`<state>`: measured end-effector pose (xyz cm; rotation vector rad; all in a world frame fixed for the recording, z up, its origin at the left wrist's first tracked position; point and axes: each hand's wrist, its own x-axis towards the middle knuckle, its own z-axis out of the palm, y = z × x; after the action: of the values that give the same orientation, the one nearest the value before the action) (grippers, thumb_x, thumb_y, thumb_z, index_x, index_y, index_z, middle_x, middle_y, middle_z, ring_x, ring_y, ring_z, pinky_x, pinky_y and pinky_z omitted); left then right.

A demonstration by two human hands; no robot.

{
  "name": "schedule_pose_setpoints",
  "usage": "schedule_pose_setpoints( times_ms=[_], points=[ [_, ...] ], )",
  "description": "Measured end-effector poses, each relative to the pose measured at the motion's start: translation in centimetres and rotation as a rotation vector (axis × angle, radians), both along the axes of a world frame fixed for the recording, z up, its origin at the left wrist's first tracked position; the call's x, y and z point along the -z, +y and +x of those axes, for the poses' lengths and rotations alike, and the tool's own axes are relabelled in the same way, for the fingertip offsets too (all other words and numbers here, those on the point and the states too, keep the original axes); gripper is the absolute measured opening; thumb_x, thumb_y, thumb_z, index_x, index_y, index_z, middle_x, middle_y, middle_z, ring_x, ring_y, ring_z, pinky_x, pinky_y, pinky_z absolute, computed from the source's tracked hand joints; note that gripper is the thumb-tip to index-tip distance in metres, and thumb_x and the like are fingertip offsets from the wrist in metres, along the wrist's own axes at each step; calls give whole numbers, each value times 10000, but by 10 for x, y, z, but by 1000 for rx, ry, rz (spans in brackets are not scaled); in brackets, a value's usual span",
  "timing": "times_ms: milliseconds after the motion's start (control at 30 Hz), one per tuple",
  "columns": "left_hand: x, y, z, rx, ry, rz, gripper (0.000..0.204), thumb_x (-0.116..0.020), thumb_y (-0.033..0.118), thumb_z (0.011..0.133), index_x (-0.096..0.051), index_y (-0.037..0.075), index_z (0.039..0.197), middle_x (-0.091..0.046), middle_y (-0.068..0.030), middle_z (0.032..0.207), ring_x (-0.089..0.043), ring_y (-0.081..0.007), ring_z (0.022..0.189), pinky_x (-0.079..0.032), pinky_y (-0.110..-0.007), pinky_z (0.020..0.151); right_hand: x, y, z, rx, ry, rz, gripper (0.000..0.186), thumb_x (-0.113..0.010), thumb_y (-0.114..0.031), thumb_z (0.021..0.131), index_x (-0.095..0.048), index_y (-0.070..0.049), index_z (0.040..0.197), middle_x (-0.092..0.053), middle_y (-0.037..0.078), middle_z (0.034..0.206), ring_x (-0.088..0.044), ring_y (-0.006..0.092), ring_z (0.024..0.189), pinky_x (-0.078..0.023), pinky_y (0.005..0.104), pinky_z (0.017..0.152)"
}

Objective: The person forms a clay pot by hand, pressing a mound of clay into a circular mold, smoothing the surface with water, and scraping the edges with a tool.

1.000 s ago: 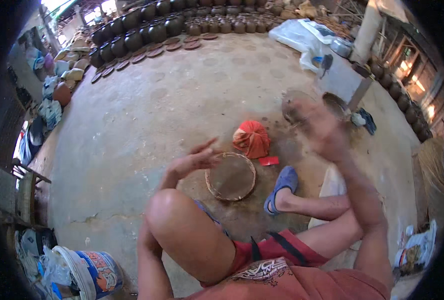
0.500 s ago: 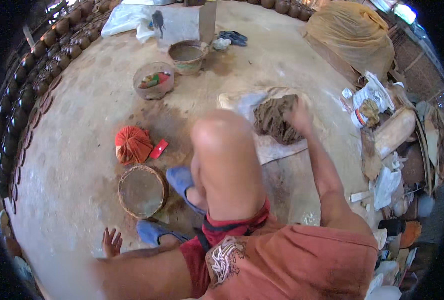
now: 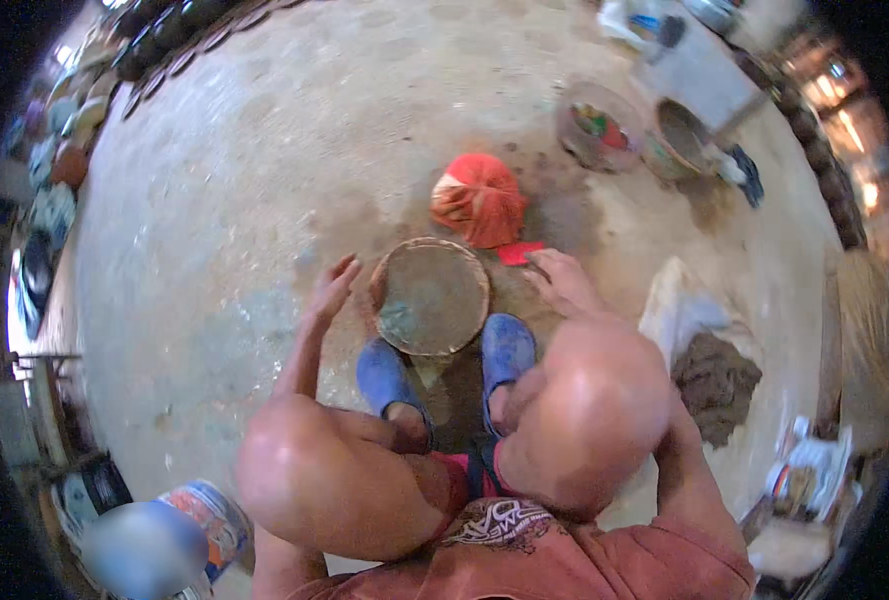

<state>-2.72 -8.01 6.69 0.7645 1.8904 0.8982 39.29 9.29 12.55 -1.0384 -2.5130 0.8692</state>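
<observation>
Between my feet and a red cloth bundle [image 3: 479, 200] lies a round, flat, grey-topped piece [image 3: 433, 298] with a raised brownish rim. My left hand [image 3: 337, 286] hovers just left of that rim, fingers stretched out and nothing in them. On the other side, my right hand [image 3: 565, 282] is beside a small flat red packet [image 3: 520, 253], its fingers extended; whether they touch the packet I cannot tell. No object shows in the right palm. A mound of dark wet clay [image 3: 715, 385] rests on a pale sheet [image 3: 673, 290], to the right of my right knee.
Blue clogs [image 3: 510, 350] are on my feet, close to the round piece. Farther right stand a clear tub [image 3: 597, 128] with colourful items and a bucket [image 3: 680, 140]. A printed bucket [image 3: 210, 520] sits at my lower left. Dark pots [image 3: 155, 45] line the far left edge.
My right hand has left the clay and come over beside the red packet. My left hand has come up next to the round piece. The view has turned left.
</observation>
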Motion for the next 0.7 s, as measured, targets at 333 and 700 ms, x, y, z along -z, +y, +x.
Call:
schedule_pose_setpoints(
  times_ms=[333,700],
  points=[
    [70,46,71,52,295,108,433,-559,386,1068,-709,81,1337,-667,-214,1068,-636,-357,1066,-487,-434,965,97,43,-170,-198,-328,-247,452,-557,-388,1053,-732,29,1038,-703,266,1091,-659,426,1091,-523,513,938],
    [49,45,77,-127,-122,129,385,-585,311,1084,-691,80,1373,-747,-117,1174,-673,-222,1131,-498,-344,1041,74,49,-171,-16,-29,-462,437,-518,-380,1073,-677,27,1095,-722,258,1053,-675,465,1038,-505,526,902]
  ],
)
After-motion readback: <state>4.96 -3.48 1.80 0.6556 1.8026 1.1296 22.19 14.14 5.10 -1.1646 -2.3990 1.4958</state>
